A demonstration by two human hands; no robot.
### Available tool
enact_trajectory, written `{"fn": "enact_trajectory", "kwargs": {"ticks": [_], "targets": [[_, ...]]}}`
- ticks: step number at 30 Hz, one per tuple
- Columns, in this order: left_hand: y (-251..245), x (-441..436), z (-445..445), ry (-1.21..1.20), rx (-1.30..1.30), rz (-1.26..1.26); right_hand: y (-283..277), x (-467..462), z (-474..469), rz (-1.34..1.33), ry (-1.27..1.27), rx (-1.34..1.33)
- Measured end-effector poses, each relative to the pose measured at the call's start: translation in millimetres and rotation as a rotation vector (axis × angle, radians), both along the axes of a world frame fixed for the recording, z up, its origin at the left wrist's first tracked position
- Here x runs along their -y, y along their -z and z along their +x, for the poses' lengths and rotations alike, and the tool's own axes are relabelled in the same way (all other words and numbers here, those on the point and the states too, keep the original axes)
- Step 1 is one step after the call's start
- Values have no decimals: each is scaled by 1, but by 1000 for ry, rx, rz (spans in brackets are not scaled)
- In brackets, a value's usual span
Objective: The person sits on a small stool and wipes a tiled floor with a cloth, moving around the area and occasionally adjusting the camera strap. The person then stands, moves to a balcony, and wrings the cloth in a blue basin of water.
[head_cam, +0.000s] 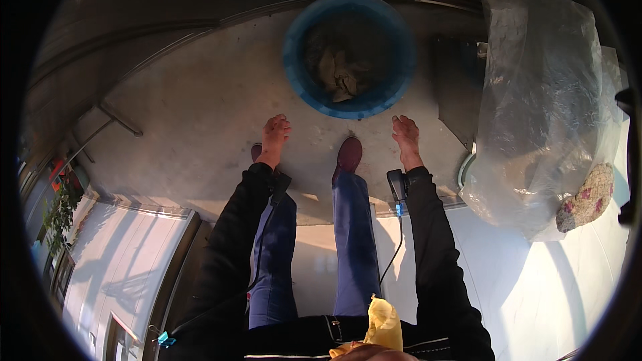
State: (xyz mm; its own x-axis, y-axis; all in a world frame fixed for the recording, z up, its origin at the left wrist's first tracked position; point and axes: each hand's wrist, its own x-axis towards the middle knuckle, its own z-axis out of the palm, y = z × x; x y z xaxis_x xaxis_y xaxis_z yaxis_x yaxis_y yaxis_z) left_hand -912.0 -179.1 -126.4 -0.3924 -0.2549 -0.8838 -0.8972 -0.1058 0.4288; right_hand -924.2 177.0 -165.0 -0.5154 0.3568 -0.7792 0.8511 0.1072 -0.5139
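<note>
My left hand (275, 138) hangs over the concrete floor, its fingers loosely curled and apart, with nothing seen in it. On the other side my right hand (406, 136) is held out, also with nothing seen in it. Between and beyond both hands stands a round blue plastic basin (294, 80) with dark water. A crumpled beige cloth (339, 75) lies in the basin, partly under water. Neither hand touches the basin. Each wrist has a black strapped device with a cable.
A large clear plastic bag (541, 90) is at the right, beside a dark metal panel (456, 90). A woven slipper-like item (587, 200) lies against the bag. A metal frame (118, 123) stands at the left, near a green plant (61, 213).
</note>
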Motion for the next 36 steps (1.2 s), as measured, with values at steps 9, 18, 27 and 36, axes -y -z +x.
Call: {"fn": "enact_trajectory", "kwargs": {"ticks": [9,18,27,36], "targets": [[74,22,-96,111,-89,-63,82,-24,-26,280,-281,-188],[96,11,-115,219,-172,85,64,3,-29,-151,99,-131],[130,8,-60,241,-210,-130,67,-13,-20,-71,55,-90],[118,8,7,127,-78,-108,77,-16,0,-26,2,-31]]}}
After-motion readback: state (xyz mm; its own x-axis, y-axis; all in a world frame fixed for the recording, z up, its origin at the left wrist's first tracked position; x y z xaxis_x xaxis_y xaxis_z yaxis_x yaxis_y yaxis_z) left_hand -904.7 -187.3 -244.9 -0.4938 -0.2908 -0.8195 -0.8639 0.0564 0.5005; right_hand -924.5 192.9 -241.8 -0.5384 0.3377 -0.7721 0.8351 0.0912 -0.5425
